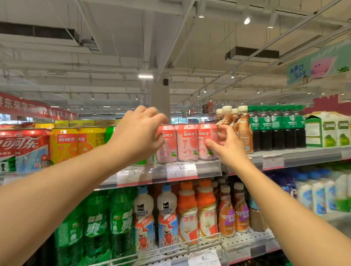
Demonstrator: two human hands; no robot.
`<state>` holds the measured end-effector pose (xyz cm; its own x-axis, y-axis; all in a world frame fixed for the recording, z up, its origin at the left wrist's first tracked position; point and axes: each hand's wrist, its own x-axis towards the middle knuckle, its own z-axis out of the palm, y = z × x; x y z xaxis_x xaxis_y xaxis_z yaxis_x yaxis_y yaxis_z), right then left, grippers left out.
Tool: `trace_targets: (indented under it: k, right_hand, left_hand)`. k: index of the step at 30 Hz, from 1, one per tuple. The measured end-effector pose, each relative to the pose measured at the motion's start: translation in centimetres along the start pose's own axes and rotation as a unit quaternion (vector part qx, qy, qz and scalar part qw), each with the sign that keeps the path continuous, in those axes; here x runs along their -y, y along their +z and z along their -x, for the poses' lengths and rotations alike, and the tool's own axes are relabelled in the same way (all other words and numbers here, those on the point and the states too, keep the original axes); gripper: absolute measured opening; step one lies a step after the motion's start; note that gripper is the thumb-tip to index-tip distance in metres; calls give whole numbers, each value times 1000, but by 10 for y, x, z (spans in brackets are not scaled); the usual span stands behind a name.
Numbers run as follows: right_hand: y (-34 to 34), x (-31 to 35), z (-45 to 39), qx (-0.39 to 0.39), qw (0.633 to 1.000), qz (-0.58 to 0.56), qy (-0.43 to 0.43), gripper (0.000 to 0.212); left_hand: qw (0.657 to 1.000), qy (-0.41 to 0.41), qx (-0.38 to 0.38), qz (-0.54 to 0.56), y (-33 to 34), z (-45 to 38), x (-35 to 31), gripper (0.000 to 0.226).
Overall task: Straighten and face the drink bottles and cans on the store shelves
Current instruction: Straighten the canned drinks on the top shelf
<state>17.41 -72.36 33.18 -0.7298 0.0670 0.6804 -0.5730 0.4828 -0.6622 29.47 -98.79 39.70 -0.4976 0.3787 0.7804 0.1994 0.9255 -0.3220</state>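
— Where are the pink peach cans?

— Three of them stand upright in a row at the front edge of the top shelf [291, 157], labels facing out: the left pink can [168, 147], the middle pink can [187, 142] and the right pink can [205, 139], touching side by side. I'll place everything from the middle one.

— And the hands?

— The left hand [138, 132] is just left of it, raised over the left pink can, fingers curled down across that can's top and upper front. Whether it truly grips or only touches, I cannot tell. The right hand [227, 145] is just right of it, thumb on the front of the right pink can and fingers bent round that can's far side, so it holds it.

— What else sits up there?

— Further left of the middle pink can, past the left forearm, are yellow orange-drink cans [64, 144], then red cola cans [20, 148] at the far left. To its right, beyond the right hand, are brown bottles with cream caps [243, 128], then dark coffee bottles with green labels [278, 127], then green and white cartons [327, 131].

— Below?

— Straight under it hangs a white price tag [182, 170]. On the next shelf down stand green soda bottles [96, 225] to the left, and orange-capped bottles [196, 209] almost directly beneath.
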Motion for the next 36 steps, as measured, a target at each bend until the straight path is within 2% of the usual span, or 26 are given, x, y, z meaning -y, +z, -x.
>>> trace_targets:
  k: [2,5,7,11,14,17,22,27,31,33,36]
  right_hand:
    - [2,-11,2,27,999,8,15,78]
    - [0,-20,0,28,999,18,6,65]
    - [0,-21,0,24,999,21,-1,65]
    - [1,-18,2,4,1000,-1,7,60]
    - [1,-11,4,-11,1000,-2,8,64]
    - [2,-7,8,-20,1000,5,7,63]
    - [1,-2,15,-30,999,21,5,63]
    - [2,-3,21,-20,999,32,-6,65]
    - [5,-4,34,-6,1000,2,6,83]
    - [6,-2,49,-29,999,-8,16,81]
    - [3,2,87,-91,994,58,-10,65]
  left_hand:
    - [998,-23,55,5,6,-28,-2,46]
    - [990,-34,140,-9,18,-50,-4,55]
    - [986,-35,158,-30,27,-55,-4,53]
    - [987,-38,153,-31,37,-53,-3,42]
    - [990,-33,132,-16,34,-51,2,36]
    - [990,-29,136,11,28,-51,5,35]
    - [990,-20,141,-13,34,-48,0,37]
    - [988,-52,139,-43,44,-32,-14,53]
    - [994,-23,103,-42,39,0,-29,68]
    - [996,-1,84,-22,29,21,-37,65]
    - [997,36,67,18,12,60,-55,57]
